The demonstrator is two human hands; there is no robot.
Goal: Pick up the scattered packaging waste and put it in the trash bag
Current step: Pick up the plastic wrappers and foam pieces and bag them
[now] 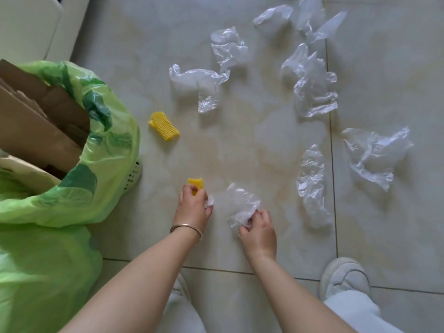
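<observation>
A green trash bag (105, 150) stands open at the left, lining a white basket, with brown cardboard (36, 121) sticking out of it. My left hand (193, 206) grips a small yellow foam net piece (195, 185) and a bit of clear film low on the floor. My right hand (258, 230) pinches a crumpled clear plastic bag (241, 205) beside it. A second yellow foam net (163, 126) lies on the tiles near the bag. Several clear plastic bags lie scattered ahead and right, such as one clear plastic bag (199, 80) and another clear plastic bag (374, 155).
The floor is pale glossy tile (240, 145) with grout lines. My white-slippered foot (344, 277) and light trouser legs are at the bottom right. A white cabinet or appliance (31, 22) stands at the top left behind the trash bag.
</observation>
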